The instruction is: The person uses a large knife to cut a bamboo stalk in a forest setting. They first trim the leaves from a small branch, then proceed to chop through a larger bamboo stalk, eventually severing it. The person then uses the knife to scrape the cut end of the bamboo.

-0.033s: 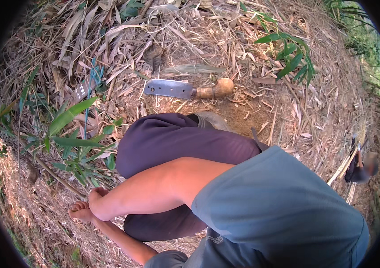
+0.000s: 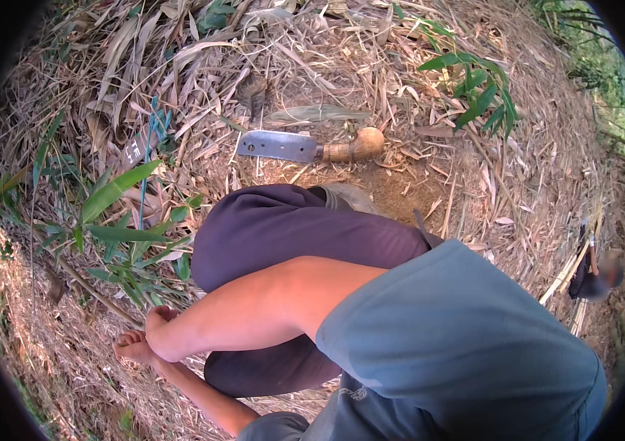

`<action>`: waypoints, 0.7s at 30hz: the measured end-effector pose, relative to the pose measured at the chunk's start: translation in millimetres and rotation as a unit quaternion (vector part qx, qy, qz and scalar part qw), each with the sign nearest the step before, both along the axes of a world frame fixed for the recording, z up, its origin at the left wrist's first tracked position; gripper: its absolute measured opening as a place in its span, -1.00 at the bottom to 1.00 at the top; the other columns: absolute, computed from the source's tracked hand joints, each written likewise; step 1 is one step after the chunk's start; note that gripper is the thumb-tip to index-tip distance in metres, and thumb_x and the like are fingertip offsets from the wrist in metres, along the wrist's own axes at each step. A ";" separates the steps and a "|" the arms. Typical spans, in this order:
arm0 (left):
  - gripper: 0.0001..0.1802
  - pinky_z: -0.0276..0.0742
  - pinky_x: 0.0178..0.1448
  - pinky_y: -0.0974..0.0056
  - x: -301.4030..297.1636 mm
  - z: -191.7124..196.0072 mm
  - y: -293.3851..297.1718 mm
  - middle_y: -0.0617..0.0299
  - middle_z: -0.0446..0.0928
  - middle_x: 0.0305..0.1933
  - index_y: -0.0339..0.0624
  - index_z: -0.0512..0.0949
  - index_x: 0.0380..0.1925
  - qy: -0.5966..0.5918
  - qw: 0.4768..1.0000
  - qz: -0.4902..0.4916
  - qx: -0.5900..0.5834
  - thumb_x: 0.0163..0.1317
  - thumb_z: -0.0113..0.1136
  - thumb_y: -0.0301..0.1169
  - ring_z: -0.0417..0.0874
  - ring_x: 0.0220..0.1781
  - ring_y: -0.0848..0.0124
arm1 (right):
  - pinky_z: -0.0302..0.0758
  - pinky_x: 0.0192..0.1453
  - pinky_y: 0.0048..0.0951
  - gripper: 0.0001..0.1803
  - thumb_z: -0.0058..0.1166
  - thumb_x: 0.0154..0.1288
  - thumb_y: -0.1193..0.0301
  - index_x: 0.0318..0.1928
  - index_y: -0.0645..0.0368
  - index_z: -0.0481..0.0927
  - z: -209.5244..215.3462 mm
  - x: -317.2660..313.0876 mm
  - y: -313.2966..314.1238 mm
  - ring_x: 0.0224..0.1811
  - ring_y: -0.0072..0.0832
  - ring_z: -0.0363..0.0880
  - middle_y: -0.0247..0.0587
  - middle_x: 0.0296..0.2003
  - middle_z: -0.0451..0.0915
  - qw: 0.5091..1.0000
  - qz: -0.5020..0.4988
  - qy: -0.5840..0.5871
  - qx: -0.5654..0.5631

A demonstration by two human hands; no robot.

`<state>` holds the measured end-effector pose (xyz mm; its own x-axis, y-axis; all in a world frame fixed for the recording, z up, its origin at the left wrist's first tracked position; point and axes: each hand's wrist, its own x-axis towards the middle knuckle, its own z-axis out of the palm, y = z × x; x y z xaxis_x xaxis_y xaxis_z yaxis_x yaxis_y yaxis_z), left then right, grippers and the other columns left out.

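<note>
My bent arms cross at the wrists beside my dark purple trouser leg (image 2: 294,231). My right hand (image 2: 158,322) lies over the left wrist; its fingers bend down and are mostly hidden. Just past it, my left hand (image 2: 133,348) has its fingers curled in, with nothing visible in them. A broad cleaver-like knife (image 2: 282,147) with a metal blade and a round-ended wooden handle lies flat on the ground beyond my knee, apart from both hands.
Dry leaves and straw (image 2: 202,88) cover the ground. Green leafy stems (image 2: 118,195) stand left of my knee, near a blue cord (image 2: 143,187). Another leafy sprig (image 2: 480,103) hangs at the upper right. A dark pouch-like thing (image 2: 588,283) lies beside pale sticks (image 2: 562,279) at the far right.
</note>
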<state>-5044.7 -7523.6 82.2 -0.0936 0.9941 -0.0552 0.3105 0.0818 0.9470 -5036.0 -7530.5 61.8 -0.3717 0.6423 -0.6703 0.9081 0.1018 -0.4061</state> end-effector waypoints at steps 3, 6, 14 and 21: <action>-0.48 -0.08 -0.53 0.36 -0.9 -2.4 1.9 0.41 0.04 -0.70 0.06 0.06 -0.67 -0.017 1.000 0.014 -0.014 0.40 -0.24 0.05 0.03 -0.66 0.53 | 0.48 0.02 -0.10 -0.58 -0.14 0.36 0.04 -0.06 0.04 0.59 0.1 23.3 -9.6 -0.08 -0.36 0.57 -0.29 -0.18 0.63 0.994 -0.073 0.079 0.032; -0.49 -0.05 -0.52 0.36 -6.0 -6.4 8.4 0.41 0.04 -0.70 0.06 0.06 -0.67 -0.034 0.999 0.014 -0.010 0.41 -0.23 0.05 0.05 -0.65 0.53 | 0.51 -0.04 -0.08 -0.62 -0.10 0.36 0.09 -0.05 0.03 0.62 1.3 40.2 -23.1 -0.11 -0.34 0.60 -0.26 -0.18 0.64 0.973 -0.151 0.151 0.091; -0.49 0.05 -0.49 0.36 -34.7 -6.8 -3.8 0.41 0.02 -0.68 0.06 0.08 -0.66 -0.017 0.996 -0.090 0.016 0.42 -0.23 0.05 0.07 -0.62 0.52 | 0.52 -0.12 -0.09 -0.65 0.00 0.35 0.15 -0.01 0.04 0.66 11.3 29.7 -39.2 -0.25 -0.35 0.64 -0.30 -0.24 0.68 0.919 -0.276 0.219 0.177; -0.48 -0.03 -0.57 0.36 -31.1 -20.8 13.9 0.40 0.00 -0.68 0.06 0.07 -0.66 0.090 0.961 -0.183 0.188 0.44 -0.27 0.05 0.03 -0.62 0.51 | 0.54 -0.26 -0.22 -0.74 0.13 0.10 0.25 -0.30 0.09 0.78 39.5 151.6 -129.7 -0.35 -0.37 0.68 -0.21 -0.42 0.71 0.821 -0.295 0.258 0.415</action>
